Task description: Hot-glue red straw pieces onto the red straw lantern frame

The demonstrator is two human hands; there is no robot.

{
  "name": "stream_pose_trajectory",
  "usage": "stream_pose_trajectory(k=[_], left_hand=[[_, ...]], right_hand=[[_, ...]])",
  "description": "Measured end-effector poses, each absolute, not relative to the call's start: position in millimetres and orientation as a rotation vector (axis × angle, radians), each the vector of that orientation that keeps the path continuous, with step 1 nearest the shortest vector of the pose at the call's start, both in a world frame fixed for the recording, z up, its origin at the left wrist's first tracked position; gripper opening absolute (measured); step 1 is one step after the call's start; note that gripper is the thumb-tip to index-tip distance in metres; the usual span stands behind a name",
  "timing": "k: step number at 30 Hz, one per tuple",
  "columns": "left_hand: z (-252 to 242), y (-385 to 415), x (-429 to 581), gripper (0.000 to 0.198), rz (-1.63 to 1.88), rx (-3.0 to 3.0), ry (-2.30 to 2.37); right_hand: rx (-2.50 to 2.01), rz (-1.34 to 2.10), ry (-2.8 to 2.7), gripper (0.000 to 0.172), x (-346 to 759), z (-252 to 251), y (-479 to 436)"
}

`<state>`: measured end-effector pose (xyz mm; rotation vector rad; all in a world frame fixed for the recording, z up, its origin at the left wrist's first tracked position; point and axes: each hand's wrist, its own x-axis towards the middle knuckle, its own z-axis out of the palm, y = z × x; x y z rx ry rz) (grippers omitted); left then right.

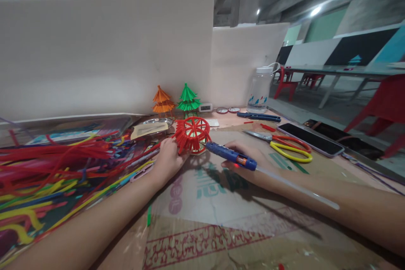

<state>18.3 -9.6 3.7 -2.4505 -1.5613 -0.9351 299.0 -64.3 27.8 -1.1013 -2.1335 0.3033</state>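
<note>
My left hand [171,158] grips the left edge of a red wheel-like craft piece [193,133], which has spokes, a round rim and fringed strips on its left side. In my right hand [245,156] is a blue hot glue gun [230,156] with a small orange-red light. Its nozzle points left and meets or nearly meets the lower right of the red piece; contact cannot be made out. A long clear glue stick [297,187] sticks out of the gun's back over my right forearm. Both hands are above a cardboard sheet [209,215].
Colourful strips [63,168] are heaped at left. Behind stand an orange pagoda-shaped craft [163,103], a green one [189,99] and a water bottle [260,90]. At right lie scissors [289,147], pliers [258,117] and a phone [310,138]. A white partition [104,55] closes the back.
</note>
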Motion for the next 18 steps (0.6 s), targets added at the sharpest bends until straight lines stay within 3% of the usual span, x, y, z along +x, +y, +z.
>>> stream_pose_trajectory(k=[9,13,18], left_hand=[[0,-8,17,0.021,-0.932,-2.463,-1.586],[-3,-7,15,0.030,-0.942,-2.443,-1.630],[1,-12,22,0.025,-1.035,-2.574,-1.528]], right_hand=[[-1.019,0.333,-2.201,0.030,298,37,-67],[-0.986,0.333,-1.902,0.032,300,35,-66],[-0.949,0.387,-1.781,0.030,306,53,-41]])
